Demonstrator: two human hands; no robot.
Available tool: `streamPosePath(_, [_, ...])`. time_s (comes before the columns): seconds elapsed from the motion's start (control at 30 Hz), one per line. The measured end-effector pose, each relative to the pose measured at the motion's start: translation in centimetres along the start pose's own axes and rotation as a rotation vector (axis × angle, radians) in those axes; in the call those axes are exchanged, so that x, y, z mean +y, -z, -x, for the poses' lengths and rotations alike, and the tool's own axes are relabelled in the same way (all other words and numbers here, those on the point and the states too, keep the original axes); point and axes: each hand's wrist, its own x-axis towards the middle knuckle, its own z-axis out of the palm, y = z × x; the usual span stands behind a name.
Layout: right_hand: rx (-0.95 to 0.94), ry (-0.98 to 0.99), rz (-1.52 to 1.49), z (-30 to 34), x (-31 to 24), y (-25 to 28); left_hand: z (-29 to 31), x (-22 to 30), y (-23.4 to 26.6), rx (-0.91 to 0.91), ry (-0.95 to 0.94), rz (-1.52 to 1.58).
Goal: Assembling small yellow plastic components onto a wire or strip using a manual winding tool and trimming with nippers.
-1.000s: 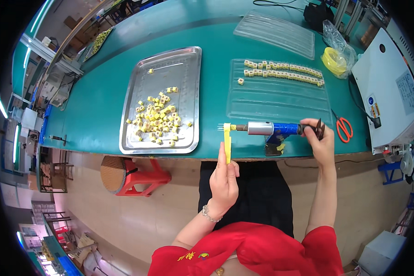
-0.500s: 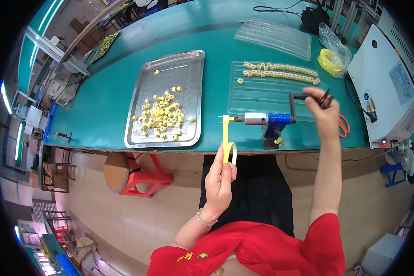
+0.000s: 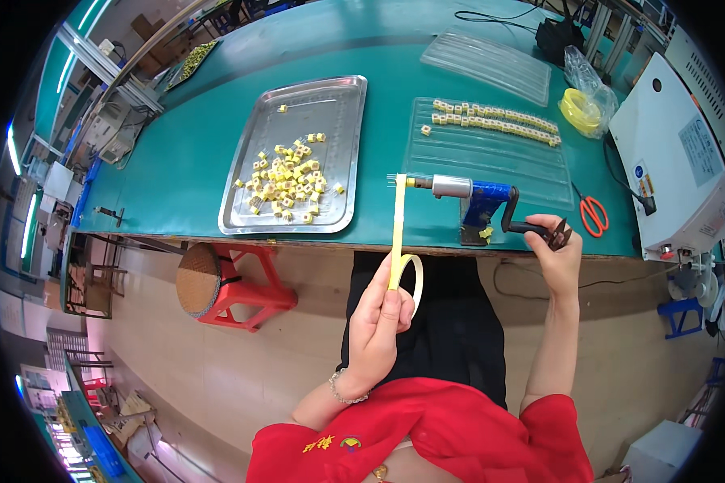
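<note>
My left hand is closed on a roll of yellow tape below the table's front edge. From it a taut tape strip runs up to a small pin-legged part at the spindle tip of a blue hand-cranked winder. My right hand grips the winder's black crank handle, which is now low and toward me. Dark snips are tucked in that same hand; how the fingers hold them is partly hidden.
Left of the winder, a metal tray carries many yellow-wrapped parts. A clear plastic tray behind holds rows of similar parts. Orange-handled scissors, bagged yellow tape rolls and a white machine are at right. A red stool stands below.
My right hand has swung the crank from its raised position down toward me. My left hand still holds the tape taut. The whole view has shifted slightly.
</note>
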Motion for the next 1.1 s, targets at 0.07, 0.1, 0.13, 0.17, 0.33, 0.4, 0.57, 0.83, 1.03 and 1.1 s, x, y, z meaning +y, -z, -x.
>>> streamPosePath(0.07, [0.001,-0.021,-0.001,-0.1,0.0,-0.1,0.0,-0.3,0.1,0.0,0.008,0.006])
streamPosePath(0.1, [-0.004,-0.022,0.001,0.2,-0.4,0.0,-0.1,-0.8,0.1,0.004,-0.001,-0.017])
streamPosePath(0.13, [0.006,-0.056,-0.015,0.8,-1.2,0.3,-0.2,-1.3,0.2,0.007,-0.009,-0.04])
streamPosePath(0.17, [0.019,-0.091,-0.028,1.3,-2.1,0.6,-0.5,-1.8,0.2,0.008,-0.006,-0.037])
streamPosePath(0.33, [0.012,0.237,-0.086,-0.3,-4.9,1.0,-1.4,-3.4,0.5,0.03,-0.131,-0.248])
streamPosePath(0.4, [0.024,0.259,-0.097,-2.2,-5.2,1.2,-1.7,-3.4,1.0,0.03,-0.136,-0.292])
streamPosePath(0.57, [0.06,0.191,-0.083,-7.4,-4.7,0.6,-2.6,-3.3,1.6,0.003,-0.173,-0.361])
streamPosePath(0.83, [0.008,0.016,-0.039,-6.8,0.9,-0.6,-3.7,-2.9,1.1,0.029,-0.191,-0.415])
streamPosePath(1.03, [0.024,-0.114,-0.109,-2.0,1.8,-0.5,-4.6,-3.1,0.6,0.042,-0.209,-0.423])
streamPosePath(1.1, [0.047,-0.165,-0.118,-0.4,0.7,-0.5,-4.9,-3.2,0.4,0.045,-0.22,-0.434])
